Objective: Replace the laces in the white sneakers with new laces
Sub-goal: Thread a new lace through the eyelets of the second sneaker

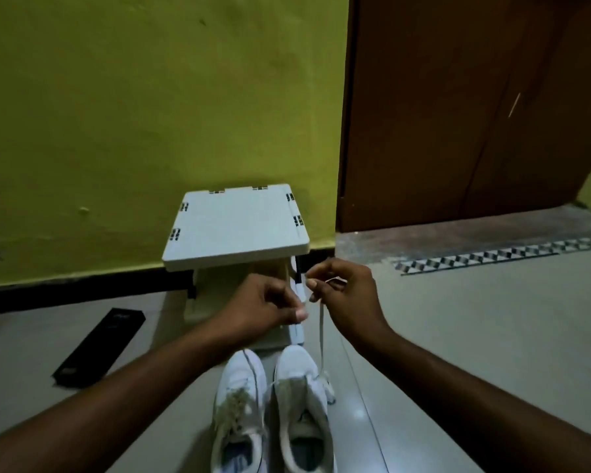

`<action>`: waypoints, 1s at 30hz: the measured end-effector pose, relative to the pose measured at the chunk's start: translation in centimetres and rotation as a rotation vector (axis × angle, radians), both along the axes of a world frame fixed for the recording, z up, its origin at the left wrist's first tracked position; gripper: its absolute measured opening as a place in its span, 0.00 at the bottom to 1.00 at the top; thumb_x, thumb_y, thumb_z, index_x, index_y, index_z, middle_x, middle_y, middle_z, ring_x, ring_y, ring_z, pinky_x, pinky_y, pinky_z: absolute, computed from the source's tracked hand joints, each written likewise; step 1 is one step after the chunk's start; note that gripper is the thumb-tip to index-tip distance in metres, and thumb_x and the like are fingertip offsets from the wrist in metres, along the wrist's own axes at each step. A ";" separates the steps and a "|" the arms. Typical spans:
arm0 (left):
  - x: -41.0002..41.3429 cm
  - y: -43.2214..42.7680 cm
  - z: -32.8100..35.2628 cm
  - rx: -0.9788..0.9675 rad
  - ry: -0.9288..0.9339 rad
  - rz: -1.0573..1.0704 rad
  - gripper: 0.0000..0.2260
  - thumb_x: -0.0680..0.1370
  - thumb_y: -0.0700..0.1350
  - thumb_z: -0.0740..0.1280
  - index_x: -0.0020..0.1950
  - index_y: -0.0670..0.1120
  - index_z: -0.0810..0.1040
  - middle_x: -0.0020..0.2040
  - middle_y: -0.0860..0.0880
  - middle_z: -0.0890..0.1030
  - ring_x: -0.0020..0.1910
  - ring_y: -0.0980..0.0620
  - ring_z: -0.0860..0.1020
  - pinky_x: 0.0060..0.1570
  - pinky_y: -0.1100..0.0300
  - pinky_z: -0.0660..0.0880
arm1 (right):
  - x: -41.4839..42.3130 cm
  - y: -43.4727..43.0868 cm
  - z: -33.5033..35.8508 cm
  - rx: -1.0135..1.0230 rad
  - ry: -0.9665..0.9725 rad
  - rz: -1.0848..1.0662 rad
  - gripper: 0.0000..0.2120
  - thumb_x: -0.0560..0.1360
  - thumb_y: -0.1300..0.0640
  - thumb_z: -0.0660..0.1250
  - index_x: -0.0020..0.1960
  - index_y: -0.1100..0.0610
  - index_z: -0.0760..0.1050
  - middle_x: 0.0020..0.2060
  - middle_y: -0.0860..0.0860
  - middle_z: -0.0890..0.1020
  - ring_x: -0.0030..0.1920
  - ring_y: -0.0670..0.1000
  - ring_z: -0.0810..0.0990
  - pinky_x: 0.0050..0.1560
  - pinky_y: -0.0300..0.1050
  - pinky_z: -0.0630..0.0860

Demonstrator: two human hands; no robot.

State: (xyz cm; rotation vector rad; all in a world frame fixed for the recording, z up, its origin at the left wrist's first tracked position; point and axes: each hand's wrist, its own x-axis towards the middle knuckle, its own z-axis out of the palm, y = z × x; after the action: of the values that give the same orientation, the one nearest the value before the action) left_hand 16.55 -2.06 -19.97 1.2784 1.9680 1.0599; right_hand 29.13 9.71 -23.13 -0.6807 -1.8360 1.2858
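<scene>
The floor (458,319) is pale and glossy, with a thin joint line running toward the camera and a black-and-white patterned strip (492,256) across it near a darker threshold. A yellow-green wall (151,114) with a black skirting (82,285) closes the far side, and a brown wooden door (458,97) stands to its right. A small white table (236,227) sits against the wall. A long flat black box (99,346) lies on the floor to the left.

The two white sneakers stand side by side on the floor at the bottom centre, toes pointing toward the table. The left sneaker (239,397) has greyish laces threaded through it. From the right sneaker (301,387) a pale lace (321,336) rises straight up to the hands.

The right hand (345,295) is raised above the shoes, its fingers (316,285) curled and pinching the lace near its top, with a loop of it draped over the knuckles. The left hand (263,305) is just beside it, fingers curled in and the thumb pressed to the forefinger on what looks like the lace's upper end; the pale table leg behind blurs the contact.

The black box carries small pale marks and the insoles show printed patches, all too blurred to read.
</scene>
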 end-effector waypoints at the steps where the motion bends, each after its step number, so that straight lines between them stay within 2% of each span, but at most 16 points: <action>1: -0.5 0.5 -1.9 -0.043 0.062 -0.010 0.03 0.74 0.41 0.77 0.41 0.44 0.86 0.39 0.50 0.86 0.38 0.60 0.82 0.39 0.67 0.77 | 0.0 0.3 -1.6 -0.017 -0.028 -0.017 0.07 0.74 0.69 0.72 0.43 0.58 0.83 0.37 0.50 0.84 0.35 0.50 0.84 0.39 0.40 0.80; 5: -2.4 2.4 -9.6 -0.277 0.415 -0.025 0.08 0.73 0.48 0.78 0.37 0.52 0.81 0.38 0.55 0.83 0.39 0.58 0.81 0.43 0.56 0.80 | 0.0 1.4 -7.0 -0.096 -0.125 -0.075 0.09 0.74 0.68 0.72 0.40 0.55 0.82 0.35 0.47 0.84 0.33 0.48 0.83 0.38 0.37 0.77; 11: -3.2 2.2 -17.1 -0.473 0.348 -0.146 0.11 0.76 0.54 0.73 0.39 0.49 0.80 0.41 0.54 0.82 0.46 0.52 0.80 0.51 0.50 0.78 | 0.7 1.7 -13.6 -0.158 -0.304 -0.068 0.09 0.74 0.66 0.73 0.39 0.54 0.82 0.34 0.48 0.84 0.33 0.46 0.83 0.36 0.32 0.74; 14: -2.4 1.6 -18.3 -0.476 0.427 -0.057 0.09 0.74 0.56 0.71 0.39 0.54 0.76 0.46 0.56 0.79 0.56 0.51 0.77 0.60 0.45 0.72 | 0.9 1.1 -15.8 -0.150 -0.395 -0.001 0.09 0.73 0.66 0.73 0.39 0.52 0.83 0.34 0.46 0.84 0.34 0.44 0.82 0.37 0.33 0.75; 16: -1.7 1.0 -18.6 -0.422 0.466 0.017 0.07 0.73 0.57 0.71 0.43 0.56 0.76 0.50 0.57 0.74 0.59 0.53 0.71 0.62 0.46 0.67 | 1.1 0.5 -17.1 -0.133 -0.432 0.040 0.10 0.72 0.67 0.73 0.41 0.52 0.84 0.35 0.45 0.85 0.36 0.43 0.83 0.41 0.35 0.78; 18: -0.7 0.4 -18.5 -0.387 0.464 0.058 0.10 0.70 0.56 0.71 0.48 0.57 0.74 0.50 0.57 0.73 0.58 0.55 0.69 0.60 0.49 0.65 | 1.2 -0.1 -18.0 -0.114 -0.440 0.065 0.10 0.72 0.67 0.73 0.42 0.52 0.84 0.37 0.45 0.85 0.40 0.42 0.83 0.45 0.36 0.79; 20: 0.0 0.0 -18.5 -0.363 0.356 0.059 0.16 0.64 0.57 0.70 0.48 0.55 0.73 0.48 0.54 0.76 0.53 0.54 0.74 0.52 0.54 0.73 | 1.1 -0.7 -18.4 -0.088 -0.439 0.068 0.08 0.71 0.65 0.74 0.43 0.52 0.84 0.37 0.45 0.86 0.39 0.40 0.83 0.45 0.33 0.77; 22: 0.5 -0.2 -18.9 -0.416 0.279 0.088 0.17 0.62 0.57 0.69 0.46 0.50 0.75 0.43 0.52 0.78 0.45 0.53 0.77 0.44 0.56 0.77 | 0.9 -0.9 -18.7 -0.097 -0.444 0.069 0.07 0.70 0.64 0.75 0.43 0.53 0.84 0.36 0.46 0.85 0.38 0.40 0.82 0.43 0.31 0.75; 24: 0.4 -0.2 -19.5 -0.426 0.197 0.205 0.15 0.62 0.55 0.67 0.42 0.48 0.78 0.40 0.50 0.80 0.41 0.53 0.79 0.42 0.54 0.79 | 0.6 -1.2 -19.0 -0.091 -0.463 0.057 0.07 0.70 0.62 0.74 0.42 0.51 0.83 0.36 0.45 0.85 0.39 0.39 0.82 0.44 0.33 0.77; 27: 0.2 0.1 -20.1 -0.420 0.090 0.331 0.07 0.64 0.49 0.70 0.38 0.48 0.81 0.37 0.50 0.81 0.41 0.51 0.81 0.37 0.61 0.75 | 0.3 -1.5 -19.3 -0.086 -0.472 0.011 0.06 0.68 0.57 0.72 0.42 0.48 0.79 0.35 0.43 0.84 0.40 0.41 0.82 0.44 0.45 0.80; 29: 0.0 0.2 -20.1 -0.416 0.083 0.372 0.02 0.68 0.44 0.73 0.36 0.47 0.83 0.36 0.52 0.82 0.42 0.53 0.80 0.34 0.65 0.70 | 0.1 -1.8 -19.4 -0.078 -0.476 0.003 0.07 0.69 0.59 0.71 0.43 0.49 0.77 0.34 0.45 0.83 0.38 0.42 0.82 0.43 0.45 0.78; 30: -0.1 0.3 -20.1 -0.409 0.077 0.395 0.03 0.70 0.43 0.73 0.35 0.47 0.84 0.36 0.52 0.82 0.41 0.54 0.80 0.32 0.66 0.68 | -0.1 -1.9 -19.4 -0.075 -0.477 0.003 0.07 0.70 0.60 0.71 0.43 0.50 0.76 0.33 0.45 0.83 0.37 0.42 0.81 0.43 0.44 0.78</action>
State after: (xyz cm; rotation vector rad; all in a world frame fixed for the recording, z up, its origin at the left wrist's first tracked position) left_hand 16.49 -1.80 -40.02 0.7395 2.4029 0.7242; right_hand 29.02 7.81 -42.52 -1.1000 -2.1700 1.2750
